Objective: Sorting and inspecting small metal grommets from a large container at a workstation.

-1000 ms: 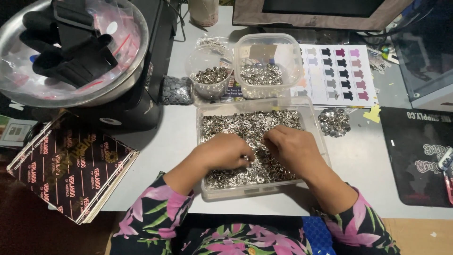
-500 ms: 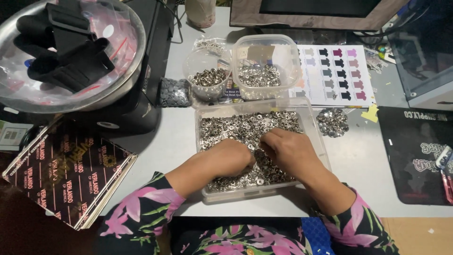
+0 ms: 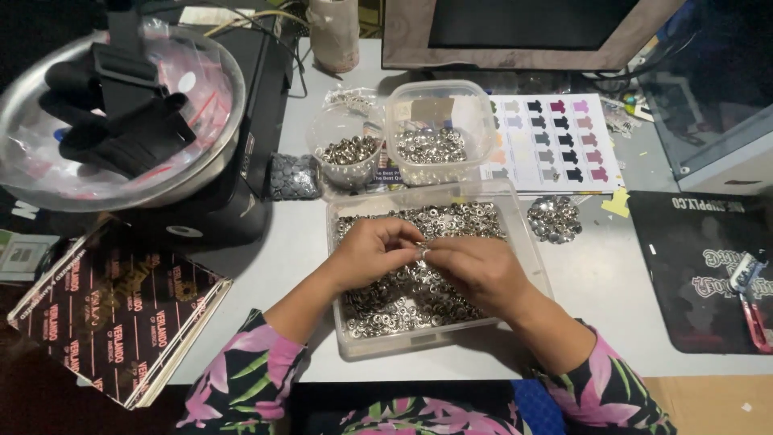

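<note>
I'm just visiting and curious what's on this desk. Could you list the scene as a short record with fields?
Left hand: over the big tray, fingertips pinching a small metal piece
Right hand: meets the left at that piece
Big tray: clear, full of small silver metal rings
Round cup: holds similar pieces
Square tub: likewise
Colour chart: flat behind the tray
Loose pile: right of the tray

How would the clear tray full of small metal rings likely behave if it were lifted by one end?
The clear tray looks thin-walled, so it may flex. The metal rings fill it loosely, probably making it heavy for its size, and they would likely slide and spill if it tilted.
</note>
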